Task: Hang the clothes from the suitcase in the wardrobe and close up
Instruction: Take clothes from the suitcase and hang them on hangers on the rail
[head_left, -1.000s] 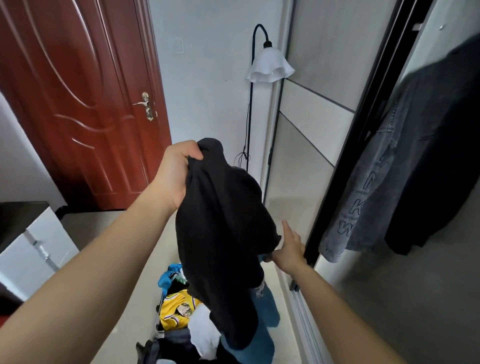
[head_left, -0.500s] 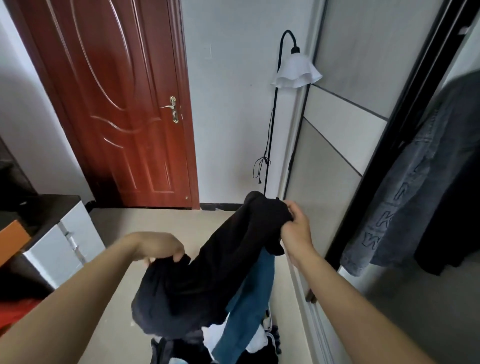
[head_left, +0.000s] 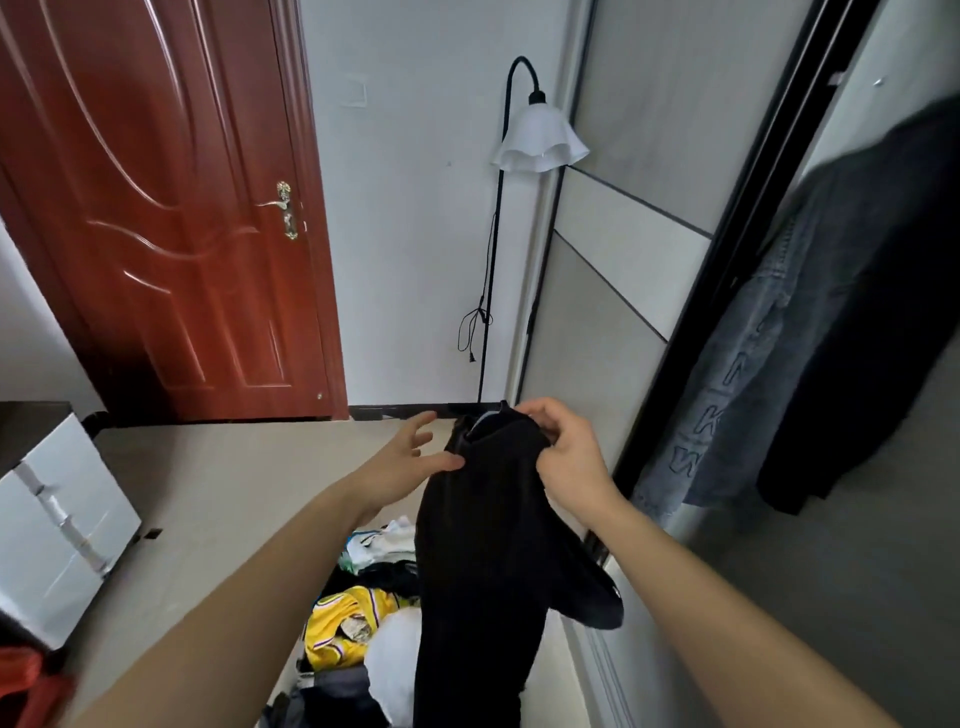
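Centrally, my right hand (head_left: 566, 457) pinches the top edge of a black garment (head_left: 483, 561), with fingers and thumb curled over the bunched fabric. The garment hangs straight down from that grip, and a loose fold trails off to its right. My left hand (head_left: 410, 460) holds nothing. Its fingers are spread and relaxed, and its thumb lies at the garment's left edge; whether it touches I cannot tell.

Below and behind the hanging cloth, a heap of clothes (head_left: 384, 577) lies on the floor (head_left: 218, 493). It includes a yellow jersey (head_left: 337, 623) and a white garment (head_left: 397, 665). The case under the heap is not visible.

To the right stands the wardrobe (head_left: 769, 171), its opening edged by a black frame. Inside hang a denim jacket (head_left: 737, 374) and, just beside it, a dark coat (head_left: 872, 322). The sliding door (head_left: 623, 249), in grey and white panels, stands to the left of the opening.

Background: a floor lamp (head_left: 540, 137) with a white frilled shade, a red-brown door (head_left: 171, 208), and a white drawer unit (head_left: 57, 519) at far left
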